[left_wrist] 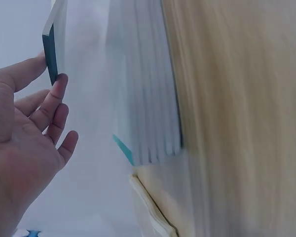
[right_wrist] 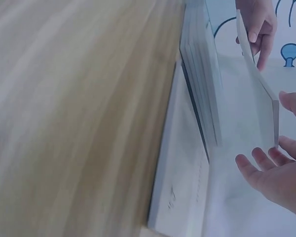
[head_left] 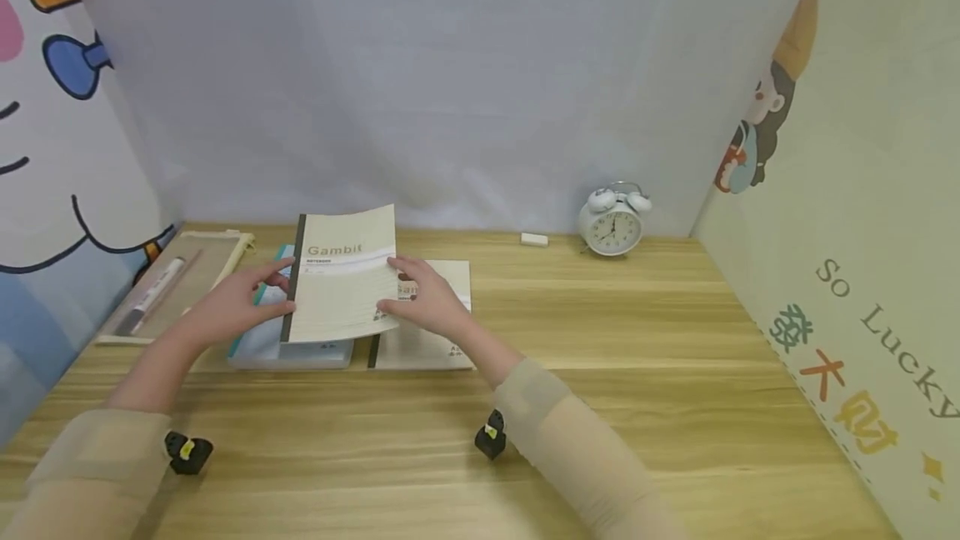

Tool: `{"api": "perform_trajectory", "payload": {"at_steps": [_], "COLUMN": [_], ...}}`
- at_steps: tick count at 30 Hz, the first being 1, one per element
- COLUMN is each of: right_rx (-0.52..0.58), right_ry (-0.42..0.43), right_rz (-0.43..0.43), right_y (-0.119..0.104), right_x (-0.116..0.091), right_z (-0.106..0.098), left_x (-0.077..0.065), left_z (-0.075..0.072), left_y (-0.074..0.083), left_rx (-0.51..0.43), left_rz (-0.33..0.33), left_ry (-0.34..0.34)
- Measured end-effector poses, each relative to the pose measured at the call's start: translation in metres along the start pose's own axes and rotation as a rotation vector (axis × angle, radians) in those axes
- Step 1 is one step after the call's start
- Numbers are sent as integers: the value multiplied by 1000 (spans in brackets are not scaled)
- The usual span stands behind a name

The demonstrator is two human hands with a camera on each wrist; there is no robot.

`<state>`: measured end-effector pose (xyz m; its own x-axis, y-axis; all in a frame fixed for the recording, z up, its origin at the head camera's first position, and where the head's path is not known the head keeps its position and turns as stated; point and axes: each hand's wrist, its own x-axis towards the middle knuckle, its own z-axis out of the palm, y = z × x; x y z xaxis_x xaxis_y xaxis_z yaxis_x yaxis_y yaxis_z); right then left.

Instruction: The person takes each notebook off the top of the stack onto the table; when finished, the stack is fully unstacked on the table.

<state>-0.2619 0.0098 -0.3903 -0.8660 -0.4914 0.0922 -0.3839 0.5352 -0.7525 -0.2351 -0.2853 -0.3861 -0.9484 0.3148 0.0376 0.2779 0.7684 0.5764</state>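
Note:
Both hands hold a cream notebook marked "Gambit", raised above a stack of books with a light-blue cover. My left hand pinches its dark spine edge; the left wrist view shows the thumb and fingers on either side of that spine. At the opposite edge, my right hand grips the notebook between thumb and fingers. The right wrist view shows the raised notebook apart from the stack. Another cream notebook lies right of the stack, partly hidden by my right hand.
A see-through zip pouch holding a marker lies at the left. Along the back stand a white block resembling an eraser and a white alarm clock. Fabric walls with printed drawings border the wooden table.

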Motion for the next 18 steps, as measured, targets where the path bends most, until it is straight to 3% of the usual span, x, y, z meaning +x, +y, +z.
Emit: {"api": "perform_trajectory", "payload": {"at_steps": [5,11,18], "right_rx": [9,36,56], "right_ry": [16,29,41], "right_rz": [-57,-81,-111], "right_y": [4,11,24], "right_x": [-5,-14,-30], "right_z": [-22,-52,-88], "left_x": [6,17,27], "left_z": [-1,3,15], "left_y": [19,47,81], "left_rx": [-31,14,-41], "left_rz": [54,125,112], "left_ry": [58,142,147]}}
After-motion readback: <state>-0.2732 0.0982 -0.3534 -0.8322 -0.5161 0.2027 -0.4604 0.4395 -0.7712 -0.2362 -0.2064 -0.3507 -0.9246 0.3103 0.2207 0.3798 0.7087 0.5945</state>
